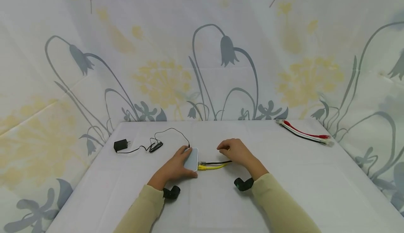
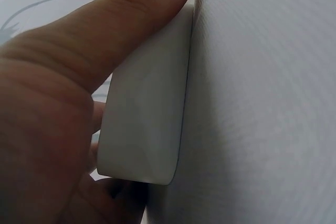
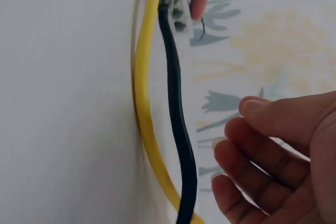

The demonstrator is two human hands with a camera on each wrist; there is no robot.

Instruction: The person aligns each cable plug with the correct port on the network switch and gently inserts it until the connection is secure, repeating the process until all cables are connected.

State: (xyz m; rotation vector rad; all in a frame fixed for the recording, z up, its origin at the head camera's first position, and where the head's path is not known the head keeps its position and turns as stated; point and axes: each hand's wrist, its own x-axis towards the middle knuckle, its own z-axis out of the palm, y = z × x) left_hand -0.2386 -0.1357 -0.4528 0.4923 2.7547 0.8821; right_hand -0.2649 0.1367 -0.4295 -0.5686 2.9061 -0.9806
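Observation:
My left hand (image 1: 173, 168) grips a small white network switch (image 1: 191, 160) from its left, thumb along the near side and fingers at the far side. The left wrist view shows the thumb pressed over the switch's pale side wall (image 2: 144, 119). A yellow network cable (image 1: 214, 167) and a black network cable (image 1: 216, 162) run from the ports on the switch's right end. Above the free ends of both cables hovers my right hand (image 1: 238, 153). Its fingers are loosely bent and hold nothing, apart from the cables (image 3: 180, 124) in the right wrist view.
A black power adapter (image 1: 120, 145) lies at the table's left, its thin cord (image 1: 172, 129) leading to the switch's far side. Red, white and black cables (image 1: 304, 133) lie together at the back right. A patterned cloth (image 1: 208, 85) hangs behind the white table (image 1: 315, 177).

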